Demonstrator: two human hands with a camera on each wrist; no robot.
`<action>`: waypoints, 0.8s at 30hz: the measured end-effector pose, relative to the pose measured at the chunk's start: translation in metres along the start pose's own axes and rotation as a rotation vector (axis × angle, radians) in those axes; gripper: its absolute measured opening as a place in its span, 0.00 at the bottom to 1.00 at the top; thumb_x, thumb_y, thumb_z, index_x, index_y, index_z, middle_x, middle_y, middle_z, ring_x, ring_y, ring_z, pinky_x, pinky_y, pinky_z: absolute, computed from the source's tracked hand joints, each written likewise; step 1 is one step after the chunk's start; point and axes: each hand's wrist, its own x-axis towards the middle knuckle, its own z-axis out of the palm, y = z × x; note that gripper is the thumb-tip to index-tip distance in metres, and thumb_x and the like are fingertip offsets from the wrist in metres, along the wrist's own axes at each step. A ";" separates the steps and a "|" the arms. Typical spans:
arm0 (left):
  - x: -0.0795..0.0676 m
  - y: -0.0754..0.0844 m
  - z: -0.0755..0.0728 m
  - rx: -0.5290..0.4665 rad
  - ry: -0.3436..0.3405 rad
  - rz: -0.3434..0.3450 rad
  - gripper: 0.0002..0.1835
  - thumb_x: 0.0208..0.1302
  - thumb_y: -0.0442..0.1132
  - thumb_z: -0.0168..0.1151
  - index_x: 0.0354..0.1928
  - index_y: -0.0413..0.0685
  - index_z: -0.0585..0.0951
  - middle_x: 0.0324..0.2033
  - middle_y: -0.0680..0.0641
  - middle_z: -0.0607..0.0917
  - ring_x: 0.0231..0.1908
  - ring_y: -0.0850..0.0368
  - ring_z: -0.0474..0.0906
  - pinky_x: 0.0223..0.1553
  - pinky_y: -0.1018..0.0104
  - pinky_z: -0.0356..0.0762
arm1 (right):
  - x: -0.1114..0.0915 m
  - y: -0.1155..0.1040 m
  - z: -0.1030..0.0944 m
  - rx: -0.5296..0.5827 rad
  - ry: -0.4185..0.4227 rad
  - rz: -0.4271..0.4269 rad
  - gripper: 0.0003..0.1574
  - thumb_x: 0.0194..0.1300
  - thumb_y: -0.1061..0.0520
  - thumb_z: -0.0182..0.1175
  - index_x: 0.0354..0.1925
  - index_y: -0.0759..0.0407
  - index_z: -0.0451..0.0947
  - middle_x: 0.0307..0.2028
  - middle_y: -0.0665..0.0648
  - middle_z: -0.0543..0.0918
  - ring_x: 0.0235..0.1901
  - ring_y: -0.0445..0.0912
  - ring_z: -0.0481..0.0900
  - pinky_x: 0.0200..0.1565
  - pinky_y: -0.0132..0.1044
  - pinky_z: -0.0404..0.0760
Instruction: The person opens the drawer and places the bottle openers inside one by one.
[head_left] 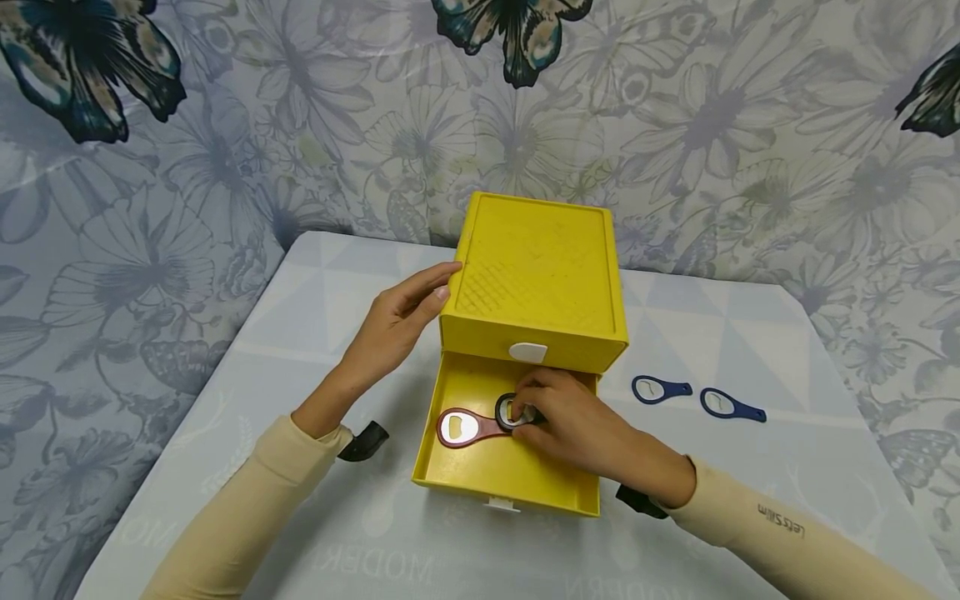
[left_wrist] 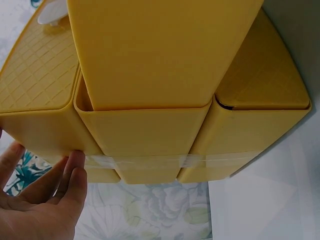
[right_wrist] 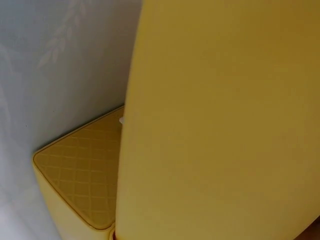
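A yellow drawer unit (head_left: 543, 258) stands on the table with its middle drawer (head_left: 517, 483) pulled out. Inside that drawer, my right hand (head_left: 573, 421) pinches a black bottle opener (head_left: 504, 412) by its ring, its fingers partly covering it. A dark red bottle opener (head_left: 459, 427) lies on the drawer floor to the left, its handle end meeting the black one. My left hand (head_left: 393, 321) rests its fingertips against the unit's left side. The left wrist view shows those fingers (left_wrist: 75, 172) fairly straight on the yellow wall. The drawer's outer side fills most of the right wrist view.
Two blue bottle openers (head_left: 660, 390) lie on the table to the right of the unit. White tabs (head_left: 528, 352) mark the drawer fronts. Clear tape (left_wrist: 145, 161) runs across the stacked sections. A patterned wall (head_left: 337, 150) rises behind the table.
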 end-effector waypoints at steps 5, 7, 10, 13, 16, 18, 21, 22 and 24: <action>0.000 0.000 0.000 -0.001 -0.002 0.001 0.23 0.79 0.50 0.49 0.72 0.65 0.70 0.71 0.57 0.71 0.69 0.60 0.68 0.70 0.53 0.69 | -0.001 -0.002 -0.001 0.001 0.013 0.024 0.08 0.60 0.53 0.74 0.36 0.50 0.84 0.45 0.50 0.82 0.46 0.44 0.79 0.51 0.41 0.81; 0.000 0.000 0.000 -0.001 -0.002 0.001 0.23 0.79 0.50 0.49 0.72 0.65 0.70 0.71 0.57 0.71 0.70 0.60 0.68 0.70 0.53 0.68 | -0.002 -0.002 -0.002 0.013 0.015 0.025 0.08 0.60 0.52 0.73 0.36 0.49 0.84 0.45 0.50 0.82 0.46 0.44 0.79 0.51 0.41 0.81; -0.001 0.000 0.000 -0.003 -0.003 0.002 0.23 0.79 0.50 0.49 0.72 0.65 0.70 0.71 0.57 0.70 0.70 0.60 0.67 0.70 0.53 0.68 | -0.004 -0.003 -0.003 0.026 0.019 0.018 0.07 0.61 0.52 0.73 0.36 0.48 0.83 0.45 0.48 0.82 0.45 0.43 0.79 0.51 0.40 0.81; -0.001 0.000 0.001 -0.005 -0.002 0.002 0.23 0.79 0.50 0.48 0.72 0.64 0.70 0.71 0.57 0.70 0.70 0.60 0.67 0.70 0.53 0.68 | -0.005 -0.006 -0.005 0.032 0.023 0.018 0.06 0.61 0.51 0.72 0.35 0.47 0.83 0.44 0.47 0.82 0.45 0.42 0.78 0.51 0.40 0.81; -0.001 0.000 0.001 -0.008 -0.001 0.004 0.23 0.79 0.49 0.48 0.72 0.64 0.70 0.71 0.57 0.70 0.70 0.60 0.67 0.70 0.53 0.68 | -0.008 -0.009 -0.008 0.039 0.034 0.032 0.06 0.62 0.51 0.72 0.36 0.47 0.83 0.43 0.46 0.82 0.45 0.42 0.77 0.52 0.41 0.81; 0.000 0.000 0.001 -0.008 -0.002 0.005 0.23 0.80 0.49 0.48 0.72 0.64 0.70 0.71 0.57 0.70 0.70 0.60 0.67 0.70 0.53 0.68 | -0.012 -0.012 -0.012 0.057 0.051 0.041 0.06 0.63 0.51 0.71 0.37 0.46 0.83 0.43 0.45 0.82 0.46 0.41 0.76 0.53 0.42 0.81; 0.001 0.000 0.002 -0.006 -0.002 0.008 0.23 0.80 0.49 0.48 0.73 0.63 0.69 0.71 0.57 0.70 0.70 0.60 0.67 0.70 0.54 0.68 | -0.020 -0.016 -0.017 0.092 0.092 0.039 0.06 0.63 0.52 0.71 0.38 0.46 0.83 0.44 0.43 0.82 0.46 0.40 0.77 0.52 0.41 0.81; 0.000 0.000 0.001 -0.006 -0.002 0.008 0.23 0.80 0.49 0.48 0.73 0.63 0.69 0.71 0.57 0.70 0.70 0.60 0.67 0.70 0.54 0.68 | -0.024 -0.018 -0.019 0.105 0.106 0.043 0.06 0.63 0.52 0.71 0.39 0.45 0.83 0.44 0.42 0.82 0.46 0.39 0.77 0.52 0.40 0.82; 0.000 0.000 0.001 -0.006 0.001 0.008 0.23 0.79 0.49 0.49 0.72 0.64 0.70 0.71 0.57 0.70 0.70 0.60 0.67 0.70 0.54 0.68 | -0.030 -0.020 -0.022 0.137 0.135 0.048 0.07 0.63 0.53 0.71 0.40 0.45 0.84 0.44 0.40 0.83 0.46 0.38 0.78 0.51 0.39 0.83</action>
